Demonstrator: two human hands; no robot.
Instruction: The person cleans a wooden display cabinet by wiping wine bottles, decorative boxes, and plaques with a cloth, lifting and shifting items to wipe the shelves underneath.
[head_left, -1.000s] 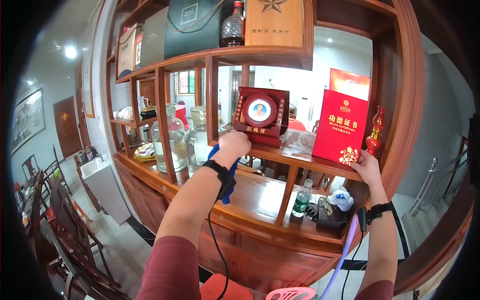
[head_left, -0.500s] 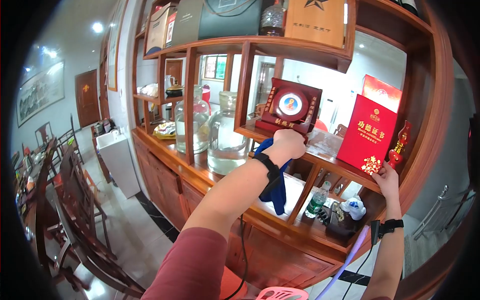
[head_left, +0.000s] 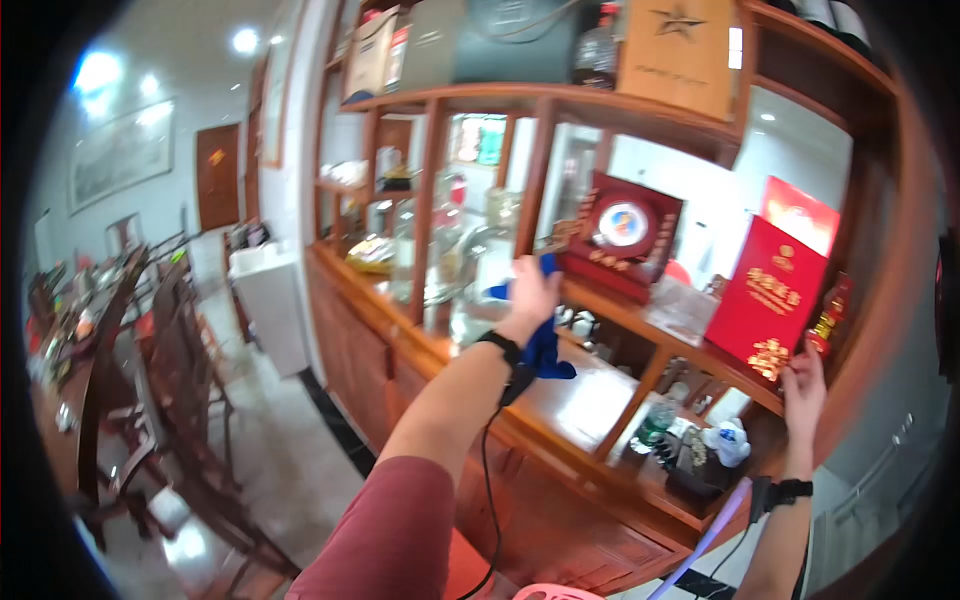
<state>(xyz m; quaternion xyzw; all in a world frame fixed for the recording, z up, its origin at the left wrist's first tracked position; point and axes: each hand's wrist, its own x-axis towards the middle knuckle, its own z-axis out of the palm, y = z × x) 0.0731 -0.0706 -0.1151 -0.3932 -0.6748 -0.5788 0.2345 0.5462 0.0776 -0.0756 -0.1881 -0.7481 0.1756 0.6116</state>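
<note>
My left hand (head_left: 533,292) is closed around a blue cloth (head_left: 545,350), which hangs below the fingers in front of the shelf unit. To its right, a dark red display plaque (head_left: 625,235) with a round emblem stands upright on the shelf. My right hand (head_left: 804,388) pinches the lower right corner of a red certificate folder (head_left: 768,295) with gold print, which leans upright on the same shelf. Behind the folder stands another red card (head_left: 803,215). A red and gold ornament (head_left: 832,312) is just beside the right fingers.
Large glass jars (head_left: 485,275) stand left of my left hand. A lower compartment holds a plastic bottle (head_left: 657,420), a dark box (head_left: 690,485) and a white bag (head_left: 728,440). Boxes (head_left: 675,55) fill the top shelf. Wooden chairs (head_left: 165,400) stand at left; a pink stool (head_left: 558,592) is below.
My left hand has drawn the blue cloth leftward, away from the shelf edge by the plaque. The right hand stays at the folder's corner. The view has shifted and blurred.
</note>
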